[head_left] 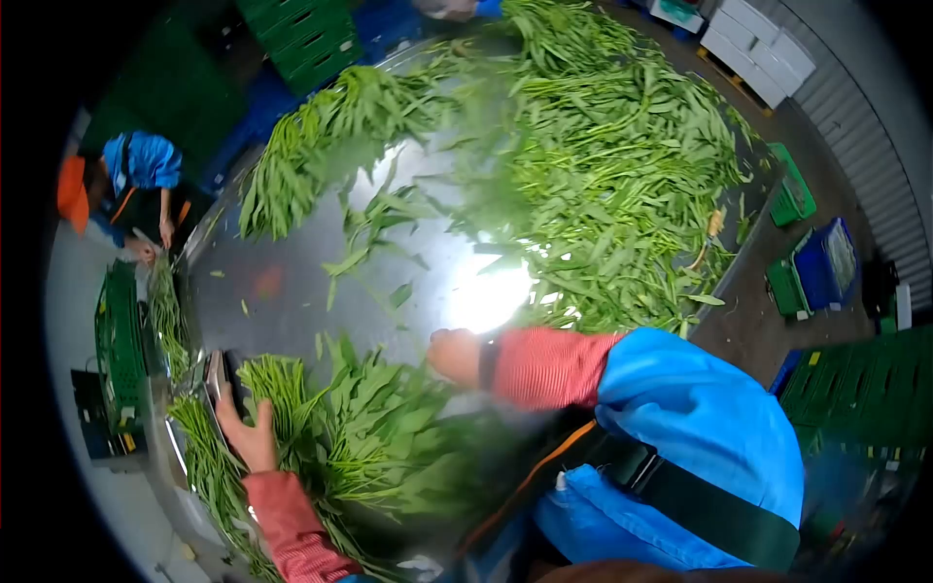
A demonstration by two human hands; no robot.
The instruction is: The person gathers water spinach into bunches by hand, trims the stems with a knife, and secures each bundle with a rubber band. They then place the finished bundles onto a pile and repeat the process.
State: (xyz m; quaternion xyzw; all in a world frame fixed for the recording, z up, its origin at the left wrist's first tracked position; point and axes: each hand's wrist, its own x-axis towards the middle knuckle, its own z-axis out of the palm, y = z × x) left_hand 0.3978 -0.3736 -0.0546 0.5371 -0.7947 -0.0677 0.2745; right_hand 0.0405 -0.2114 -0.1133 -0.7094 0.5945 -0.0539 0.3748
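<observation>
My left hand (251, 435) is at the table's left rim, beside cut stems of leafy greens (277, 384). Its thumb and fingers are spread apart, next to a narrow dark and metallic piece (216, 374) at the rim whose kind I cannot make out. A bunch of long-leaved greens (379, 413) lies right of that hand. My right hand (455, 356) is curled closed over the metal table (282, 325), just above those leaves. Its fingers are partly hidden and blurred, so whatever they hold does not show.
A large heap of greens (612, 175) covers the table's right side, and a smaller pile (340, 131) lies at the far left. A person in blue (146, 165) handles greens beside a green crate (119, 330). Baskets (792, 185) and white boxes (753, 49) stand at right.
</observation>
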